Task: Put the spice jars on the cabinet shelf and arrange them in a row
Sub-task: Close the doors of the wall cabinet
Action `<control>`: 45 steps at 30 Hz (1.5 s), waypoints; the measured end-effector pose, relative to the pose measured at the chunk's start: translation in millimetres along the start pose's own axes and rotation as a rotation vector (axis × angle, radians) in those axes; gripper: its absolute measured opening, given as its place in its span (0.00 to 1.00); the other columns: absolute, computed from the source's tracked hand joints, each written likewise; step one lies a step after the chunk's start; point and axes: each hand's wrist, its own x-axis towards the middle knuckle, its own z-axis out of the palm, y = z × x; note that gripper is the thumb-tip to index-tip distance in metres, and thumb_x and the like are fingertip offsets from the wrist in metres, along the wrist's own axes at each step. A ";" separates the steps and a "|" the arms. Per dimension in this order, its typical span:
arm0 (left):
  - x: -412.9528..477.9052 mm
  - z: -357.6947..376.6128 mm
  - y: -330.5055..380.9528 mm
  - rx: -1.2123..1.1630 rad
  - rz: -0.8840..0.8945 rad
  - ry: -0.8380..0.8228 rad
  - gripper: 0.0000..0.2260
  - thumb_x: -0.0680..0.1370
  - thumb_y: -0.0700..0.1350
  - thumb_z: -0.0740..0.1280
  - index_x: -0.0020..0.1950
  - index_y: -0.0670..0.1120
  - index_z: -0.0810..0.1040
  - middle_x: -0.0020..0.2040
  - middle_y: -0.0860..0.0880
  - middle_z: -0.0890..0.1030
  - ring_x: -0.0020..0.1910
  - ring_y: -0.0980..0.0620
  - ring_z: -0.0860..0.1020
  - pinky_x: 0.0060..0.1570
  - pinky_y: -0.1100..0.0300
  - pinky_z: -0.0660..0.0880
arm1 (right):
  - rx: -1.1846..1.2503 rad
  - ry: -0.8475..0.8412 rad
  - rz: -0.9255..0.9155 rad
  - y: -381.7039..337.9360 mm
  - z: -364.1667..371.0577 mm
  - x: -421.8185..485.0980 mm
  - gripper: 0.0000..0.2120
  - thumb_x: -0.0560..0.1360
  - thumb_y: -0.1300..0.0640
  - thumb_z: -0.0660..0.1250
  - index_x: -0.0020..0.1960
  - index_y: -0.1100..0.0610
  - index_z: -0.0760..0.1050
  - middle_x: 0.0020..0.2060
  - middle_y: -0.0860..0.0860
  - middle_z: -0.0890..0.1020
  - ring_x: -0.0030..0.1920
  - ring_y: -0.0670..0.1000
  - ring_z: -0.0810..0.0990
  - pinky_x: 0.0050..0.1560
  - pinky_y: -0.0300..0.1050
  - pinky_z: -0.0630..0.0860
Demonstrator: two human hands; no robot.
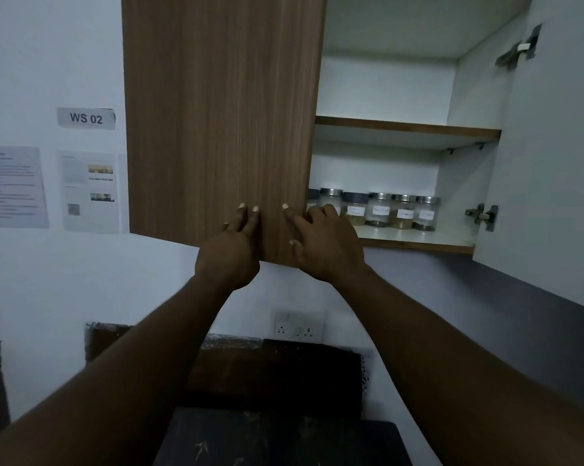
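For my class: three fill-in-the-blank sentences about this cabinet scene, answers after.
The spice jars stand in a row on the ___ shelf.
The wall sign reads WS ___.
The left hand and right hand touch the wood-grain door; the white door to its ___ stands open.
Answers: lower; 02; right.

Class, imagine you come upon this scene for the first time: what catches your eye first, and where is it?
At the centre, the left hand lies flat on the wooden cabinet door near its bottom edge, while the right hand curls round the door's side edge. Just right of them, a row of labelled spice jars stands on the lower shelf of the open cabinet.
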 end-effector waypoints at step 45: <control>75.4 52.2 16.9 -0.248 0.168 -0.280 0.40 0.76 0.48 0.66 0.83 0.51 0.47 0.82 0.50 0.55 0.81 0.40 0.52 0.72 0.34 0.61 | -0.120 -0.323 0.434 41.6 21.5 -37.6 0.34 0.75 0.40 0.67 0.78 0.48 0.64 0.75 0.52 0.70 0.74 0.58 0.66 0.71 0.61 0.66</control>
